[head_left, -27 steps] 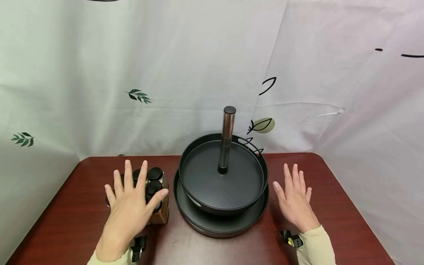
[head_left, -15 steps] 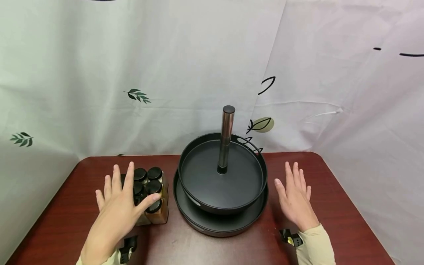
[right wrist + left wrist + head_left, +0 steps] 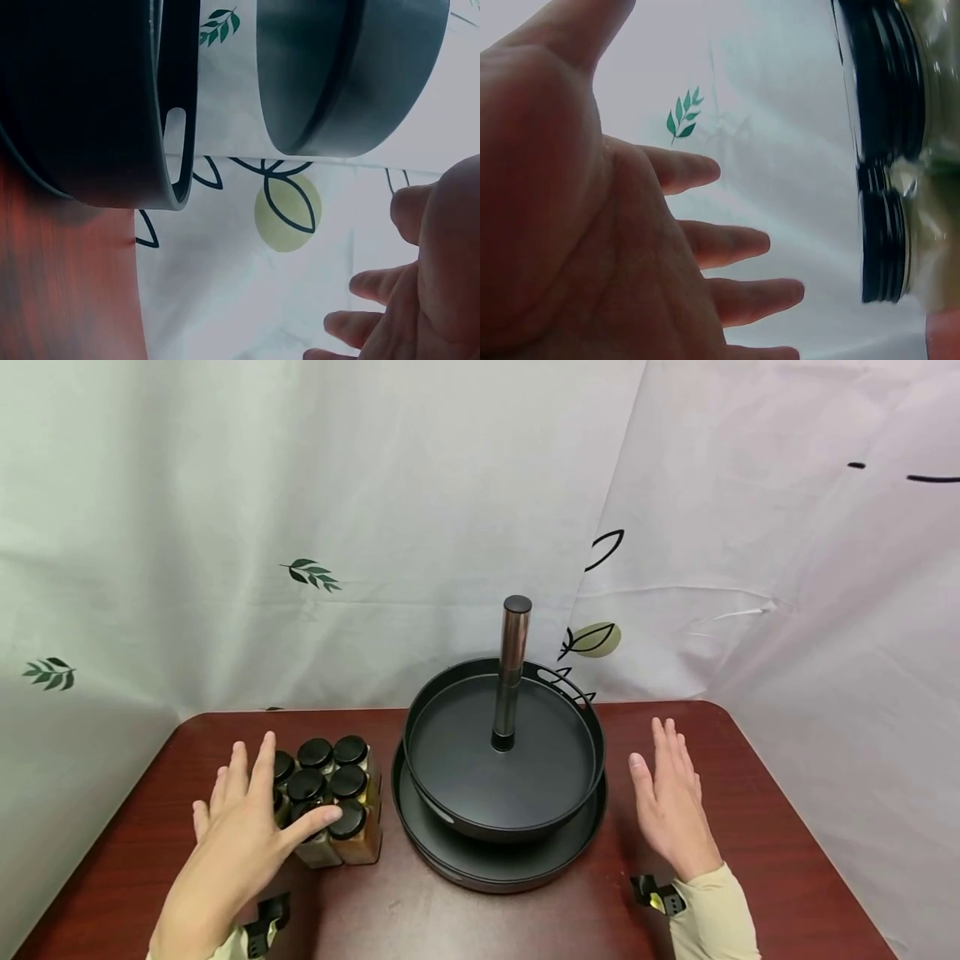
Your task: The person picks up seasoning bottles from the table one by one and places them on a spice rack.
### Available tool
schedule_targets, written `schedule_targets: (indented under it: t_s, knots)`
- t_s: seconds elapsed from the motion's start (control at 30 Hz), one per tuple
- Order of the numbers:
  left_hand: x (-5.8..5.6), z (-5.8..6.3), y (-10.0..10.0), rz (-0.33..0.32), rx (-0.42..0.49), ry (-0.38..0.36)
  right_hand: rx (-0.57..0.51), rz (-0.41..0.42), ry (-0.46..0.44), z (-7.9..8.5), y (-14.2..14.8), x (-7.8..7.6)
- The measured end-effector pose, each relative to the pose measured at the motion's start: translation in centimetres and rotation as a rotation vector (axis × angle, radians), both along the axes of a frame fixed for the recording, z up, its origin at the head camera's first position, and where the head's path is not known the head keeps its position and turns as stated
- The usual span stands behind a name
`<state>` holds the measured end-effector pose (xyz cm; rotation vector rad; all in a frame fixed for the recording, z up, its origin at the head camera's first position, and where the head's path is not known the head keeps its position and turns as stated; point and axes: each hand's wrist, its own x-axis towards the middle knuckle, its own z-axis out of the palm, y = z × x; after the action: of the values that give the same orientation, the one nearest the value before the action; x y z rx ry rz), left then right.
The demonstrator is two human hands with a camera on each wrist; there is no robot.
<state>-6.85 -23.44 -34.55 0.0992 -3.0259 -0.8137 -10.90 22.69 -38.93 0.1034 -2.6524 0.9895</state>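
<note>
My left hand (image 3: 232,843) hovers beside and partly in front of a cluster of spice jars (image 3: 348,831) with black lids, fingers spread and nothing in it. Its thumb overlaps the front jars in the head view. The left wrist view shows two jar lids (image 3: 885,247) apart from the fingers (image 3: 742,244). Right of the jars stands a black two-tier round rack, its upper tray (image 3: 480,785) above a lower tray (image 3: 487,868), with a metal pole (image 3: 510,681) rising through the centre. My right hand (image 3: 671,810), fingers extended, is held right of the rack, touching nothing.
The rack and jars stand on a dark red wooden table (image 3: 420,918). Behind it hangs a white curtain (image 3: 420,527) with leaf prints. An oval cutout shows in the lower tray's wall (image 3: 131,180) in the right wrist view.
My left hand has moved left and slightly down, uncovering more jars. My right hand has turned slightly, its fingers closer together. The rack and jars stay put.
</note>
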Motion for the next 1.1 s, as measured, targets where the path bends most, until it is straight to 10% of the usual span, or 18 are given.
schedule_targets:
  t_s: [0.77,1.1]
  knots:
    - [0.3,-0.9,-2.9,-0.034,0.012,0.004,-0.105,0.023,0.134,-0.3,-1.9,-0.2]
    - [-0.5,-1.3,-3.8,0.001,-0.011,-0.117,-0.126,0.056,0.15,-0.7,-3.0,0.0]
